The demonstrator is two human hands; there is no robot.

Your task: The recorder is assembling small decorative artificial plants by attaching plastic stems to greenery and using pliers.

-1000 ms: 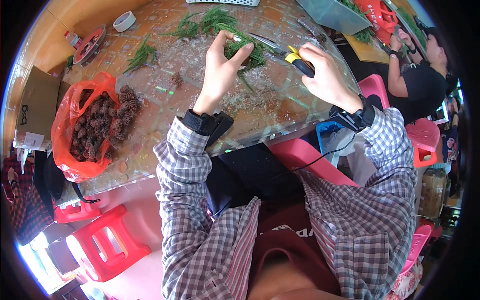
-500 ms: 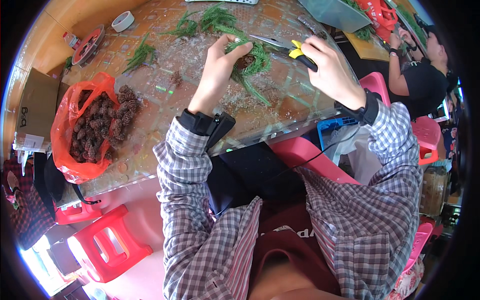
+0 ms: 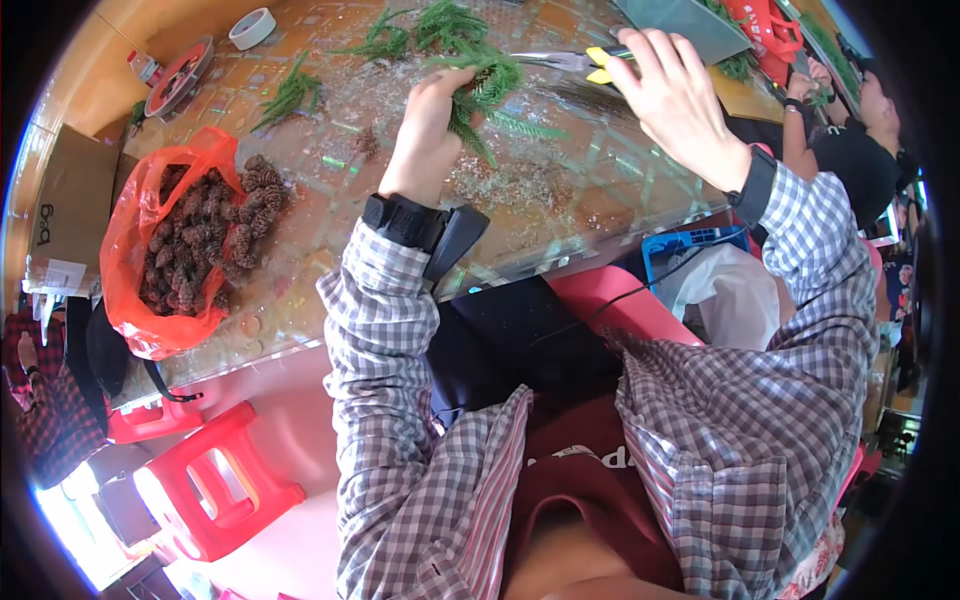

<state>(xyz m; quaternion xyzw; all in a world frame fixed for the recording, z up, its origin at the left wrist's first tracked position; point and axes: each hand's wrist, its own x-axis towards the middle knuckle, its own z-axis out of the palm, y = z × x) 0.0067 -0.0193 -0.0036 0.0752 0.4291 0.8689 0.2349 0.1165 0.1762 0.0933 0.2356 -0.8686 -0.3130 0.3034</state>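
My left hand (image 3: 428, 125) is closed on a green artificial pine sprig (image 3: 490, 82), pinching it between thumb and fingers. A brown pine cone (image 3: 482, 80) shows partly among its needles. To the right, my right hand (image 3: 680, 105) has its thumb and fingers around the handles of needle-nose pliers (image 3: 597, 66) with yellow and black grips. The pliers' jaws point left toward the sprig; whether they touch it I cannot tell. Beneath the pliers lies a bundle of thin dark strands (image 3: 592, 97). More green sprigs (image 3: 447, 25) lie just beyond my left hand.
An orange-red plastic bag (image 3: 125, 255) of pine cones (image 3: 200, 235) sits at the table's left. A loose sprig (image 3: 290, 95), tape roll (image 3: 252, 29) and round tray (image 3: 180, 78) lie farther back. A grey bin (image 3: 690, 30) stands far right, near another person (image 3: 855, 160). Red stool (image 3: 215, 490) below left.
My right hand has moved right and up with the pliers, its fingers more extended. My left hand has turned the sprig, so its loose end points more to the right.
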